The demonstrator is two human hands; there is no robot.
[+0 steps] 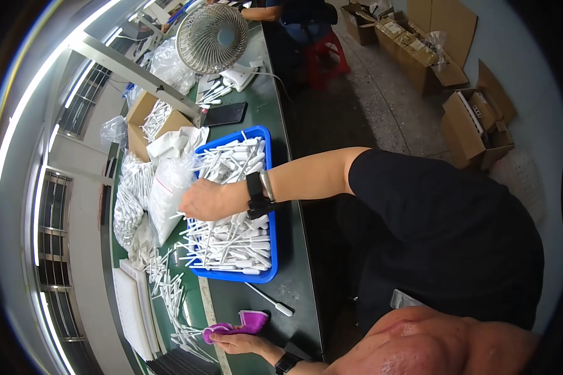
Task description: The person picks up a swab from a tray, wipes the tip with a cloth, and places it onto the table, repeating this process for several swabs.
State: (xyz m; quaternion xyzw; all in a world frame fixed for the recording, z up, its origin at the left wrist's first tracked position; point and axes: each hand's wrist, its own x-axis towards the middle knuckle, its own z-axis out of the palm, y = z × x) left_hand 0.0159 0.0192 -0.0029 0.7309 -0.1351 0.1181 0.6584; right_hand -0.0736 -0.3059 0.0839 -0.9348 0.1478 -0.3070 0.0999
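In the lower part of the head view, my left hand (239, 343) holds a bunched purple cloth (253, 322) over the green table. My right hand (205, 200), with a black strap at its wrist, reaches across a blue plastic tray (269, 265) heaped with white plastic droppers (238, 247). Its fingers are curled at the tray's left rim, and a white tip shows just below them; what they grip is mostly hidden. One loose dropper (275, 301) lies on the table between the tray and the cloth. More droppers (169, 290) are scattered to the left.
Clear bags (167, 194) of white pieces and a cardboard box (141, 128) of droppers stand beyond the tray. A dark phone (226, 114) and a fan (211, 39) are farther up the table (294, 250). Another person sits at the top, near a red stool (327, 59).
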